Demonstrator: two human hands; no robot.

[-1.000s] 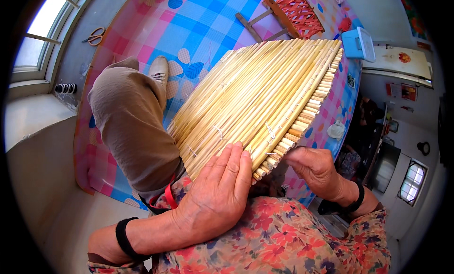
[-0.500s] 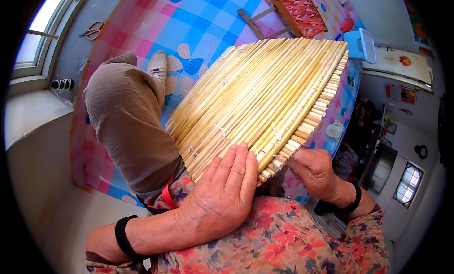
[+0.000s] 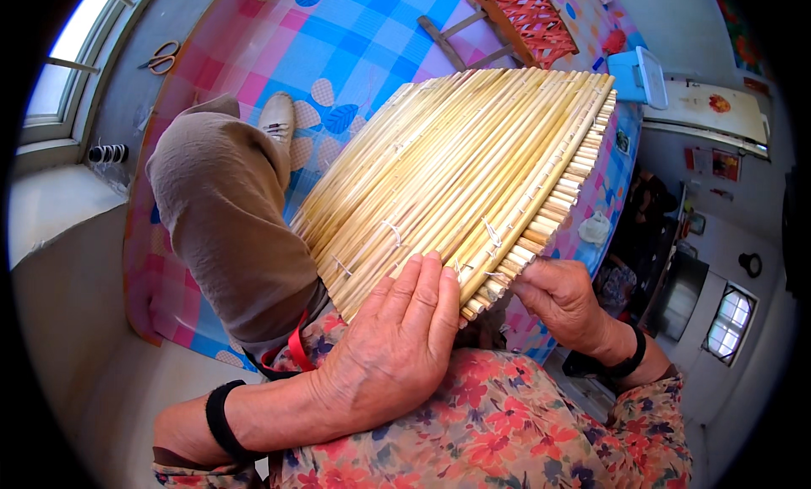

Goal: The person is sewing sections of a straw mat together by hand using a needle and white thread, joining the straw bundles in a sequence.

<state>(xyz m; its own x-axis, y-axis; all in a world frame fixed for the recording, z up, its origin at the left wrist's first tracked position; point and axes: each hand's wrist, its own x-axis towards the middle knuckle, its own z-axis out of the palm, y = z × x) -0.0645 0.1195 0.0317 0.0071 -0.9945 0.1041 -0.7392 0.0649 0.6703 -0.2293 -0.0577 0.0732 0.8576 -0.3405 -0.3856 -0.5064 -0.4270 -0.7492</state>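
A panel of straight yellow reed stalks (image 3: 456,168), tied with white string, slants across my lap. Along its right side runs a lengthwise stalk stitched over the row of cut ends. My left hand (image 3: 384,345) lies flat on the panel's near corner, fingers stretched out with nothing in them. Just beyond the near right edge is my right hand (image 3: 566,303), its fingers curled and its tips tucked against the cut ends. What those fingers pinch is hidden by the panel. Short white string ends (image 3: 492,232) stick up near my left fingertips.
Orange-handled scissors (image 3: 160,58) lie on the grey ledge by the window. A wooden frame with red woven strips (image 3: 528,24) stands on the checked floor covering (image 3: 355,33) at the far side. A blue bin (image 3: 629,77) is at the far right, near a crumpled white bag (image 3: 594,229).
The whole view has shifted very slightly. Both hands keep their places on the panel, and nothing has been let go or picked up.
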